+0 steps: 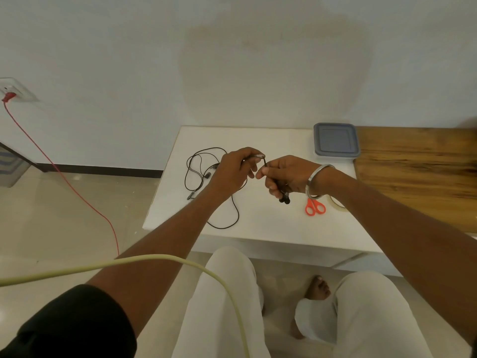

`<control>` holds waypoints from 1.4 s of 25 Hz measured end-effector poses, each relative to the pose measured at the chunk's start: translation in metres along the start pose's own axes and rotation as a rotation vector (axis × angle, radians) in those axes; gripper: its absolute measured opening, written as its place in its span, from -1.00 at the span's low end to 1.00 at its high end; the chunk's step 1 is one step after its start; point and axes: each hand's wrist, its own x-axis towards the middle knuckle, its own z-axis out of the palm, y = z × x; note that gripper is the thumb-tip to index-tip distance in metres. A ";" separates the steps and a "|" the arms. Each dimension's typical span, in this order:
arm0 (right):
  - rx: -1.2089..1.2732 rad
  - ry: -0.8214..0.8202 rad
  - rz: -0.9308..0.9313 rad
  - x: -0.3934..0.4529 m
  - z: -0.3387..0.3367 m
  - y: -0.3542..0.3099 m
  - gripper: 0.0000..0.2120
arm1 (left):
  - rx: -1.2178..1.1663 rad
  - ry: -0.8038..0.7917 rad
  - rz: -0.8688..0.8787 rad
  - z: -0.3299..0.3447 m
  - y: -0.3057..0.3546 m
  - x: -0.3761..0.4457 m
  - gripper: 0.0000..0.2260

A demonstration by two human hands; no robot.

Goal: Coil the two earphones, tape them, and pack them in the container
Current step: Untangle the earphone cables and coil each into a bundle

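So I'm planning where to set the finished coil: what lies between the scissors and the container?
In the head view, only bare white table and the right hand's wrist above it separate the scissors from the container.

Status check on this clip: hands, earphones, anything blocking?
Left hand and right hand both grip one earphone cable. Second earphone loose on table. Container lidded; scissors nearby; nothing blocking.

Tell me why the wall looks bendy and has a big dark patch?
Head view: the wide-angle lens bows the wall and the white table edges; the patch looks like a faint brownish stain or shadow, I cannot tell which; light is soft, without harsh glare; the pale cable close to the camera looks blurry.
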 end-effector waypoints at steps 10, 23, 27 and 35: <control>0.446 -0.330 -0.035 -0.004 0.015 -0.011 -0.76 | -0.206 -0.106 -0.161 0.004 -0.009 -0.003 -0.77; 0.615 0.266 -0.416 0.019 0.018 -0.019 -0.70 | -0.001 -0.397 -0.155 0.037 -0.011 -0.024 -0.73; 0.180 0.435 -0.383 0.018 0.005 -0.012 -0.68 | 0.067 -0.474 -0.129 0.035 -0.015 -0.030 -0.71; -0.361 0.405 -0.210 0.010 -0.006 0.015 -0.70 | 0.049 -0.315 -0.112 0.007 -0.014 -0.022 -0.79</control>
